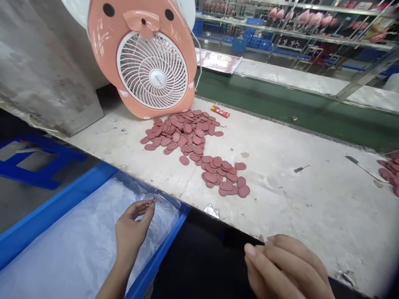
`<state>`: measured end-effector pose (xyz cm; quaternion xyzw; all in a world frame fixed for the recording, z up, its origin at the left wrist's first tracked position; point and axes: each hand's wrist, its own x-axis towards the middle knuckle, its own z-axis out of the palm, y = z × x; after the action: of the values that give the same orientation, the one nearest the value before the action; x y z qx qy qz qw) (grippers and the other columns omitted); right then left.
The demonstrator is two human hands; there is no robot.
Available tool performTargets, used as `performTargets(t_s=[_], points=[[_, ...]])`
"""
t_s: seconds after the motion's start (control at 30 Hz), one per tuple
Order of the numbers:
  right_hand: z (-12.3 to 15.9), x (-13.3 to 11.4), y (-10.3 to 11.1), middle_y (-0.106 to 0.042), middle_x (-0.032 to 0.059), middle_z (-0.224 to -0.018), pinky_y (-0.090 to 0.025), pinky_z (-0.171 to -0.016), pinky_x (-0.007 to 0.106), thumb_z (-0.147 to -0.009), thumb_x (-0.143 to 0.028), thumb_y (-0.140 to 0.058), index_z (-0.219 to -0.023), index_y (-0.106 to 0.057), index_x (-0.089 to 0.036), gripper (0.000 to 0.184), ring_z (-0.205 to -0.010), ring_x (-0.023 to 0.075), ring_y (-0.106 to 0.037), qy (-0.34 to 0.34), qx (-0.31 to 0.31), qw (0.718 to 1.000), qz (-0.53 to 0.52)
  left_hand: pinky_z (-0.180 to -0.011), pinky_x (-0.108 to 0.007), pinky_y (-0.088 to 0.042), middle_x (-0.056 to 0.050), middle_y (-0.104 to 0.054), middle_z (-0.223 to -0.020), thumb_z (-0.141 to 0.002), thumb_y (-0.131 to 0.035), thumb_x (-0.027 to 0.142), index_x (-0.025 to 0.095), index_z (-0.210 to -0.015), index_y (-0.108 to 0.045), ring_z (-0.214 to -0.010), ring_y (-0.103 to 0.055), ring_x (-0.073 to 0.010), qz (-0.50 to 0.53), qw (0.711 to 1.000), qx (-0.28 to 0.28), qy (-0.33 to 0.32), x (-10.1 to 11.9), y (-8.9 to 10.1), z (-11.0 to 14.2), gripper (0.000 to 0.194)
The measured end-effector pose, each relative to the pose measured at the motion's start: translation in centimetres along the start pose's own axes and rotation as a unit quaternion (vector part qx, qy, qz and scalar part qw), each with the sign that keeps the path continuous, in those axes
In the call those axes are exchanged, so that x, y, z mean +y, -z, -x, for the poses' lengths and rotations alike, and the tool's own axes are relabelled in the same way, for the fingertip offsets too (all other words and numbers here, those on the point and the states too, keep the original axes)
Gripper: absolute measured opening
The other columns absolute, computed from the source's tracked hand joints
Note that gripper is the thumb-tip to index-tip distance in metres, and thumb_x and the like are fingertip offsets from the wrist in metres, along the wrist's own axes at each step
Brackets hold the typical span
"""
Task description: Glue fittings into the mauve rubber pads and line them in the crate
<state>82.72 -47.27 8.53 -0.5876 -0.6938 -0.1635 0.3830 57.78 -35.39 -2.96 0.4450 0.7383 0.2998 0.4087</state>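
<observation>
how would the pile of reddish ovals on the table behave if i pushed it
The reddish ovals would probably slide and spread rather than roll, since they look thin and lie flat, loosely overlapping. Each is likely light and fairly stiff: they look small and show no obvious sag. Those nearest the table edge could drop off.

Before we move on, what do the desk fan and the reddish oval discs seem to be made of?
Desk fan: probably glossy moulded plastic, given its bright highlights and smooth curves. Reddish oval discs: matt, perhaps rubber or leather; their dull, even colour leaves it open.
</observation>
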Motion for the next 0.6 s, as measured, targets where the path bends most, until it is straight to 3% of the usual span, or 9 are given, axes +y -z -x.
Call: performTargets(t_s=[0.1, 0.27, 0.6], points=[[0.1, 1.4, 0.2, -0.065, -0.0016, -0.075, -0.057, -0.066, 0.029, -0.072, 0.002, -0.076, -0.095, -0.074, -0.018, 0.03, -0.074, 0.0144, -0.063, 0.018, -0.039, 0.999, -0.007, -0.084, -0.04, -0.048, -0.002, -0.072, -0.084, -0.078, -0.067, 0.039, 0.022, -0.088, -0.07, -0.09, -0.067, -0.0259, -0.128, 0.991, -0.026, -0.018, -1.7, -1.2, -3.1, 0.02], [-0.1, 2.0, 0.3, -0.064, -0.002, -0.073, -0.056, -0.064, 0.027, -0.074, 0.003, -0.074, -0.092, -0.074, -0.017, 0.026, -0.071, 0.0132, -0.062, 0.041, -0.039, 0.998, 0.012, -0.083, -0.044, -0.051, -0.005, -0.072, -0.095, -0.086, -0.062, 0.044, 0.017, -0.095, -0.068, -0.09, -0.066, -0.0224, -0.258, 0.962, -0.084, -0.014, -2.6, -3.7, -5.8, 0.029], [0.4, 2.1, -0.1, -0.062, 0.0015, -0.078, -0.053, -0.071, 0.03, -0.077, 0.003, -0.073, -0.095, -0.073, -0.011, 0.022, -0.079, 0.0148, -0.06, 0.03, -0.063, 0.998, -0.002, -0.081, -0.043, -0.054, -0.006, -0.069, -0.102, -0.091, -0.058, 0.043, 0.016, -0.106, -0.064, -0.091, -0.066, -0.0214, -0.325, 0.941, -0.092, -0.008, -4.9, -5.3, -7.1, 0.031]])
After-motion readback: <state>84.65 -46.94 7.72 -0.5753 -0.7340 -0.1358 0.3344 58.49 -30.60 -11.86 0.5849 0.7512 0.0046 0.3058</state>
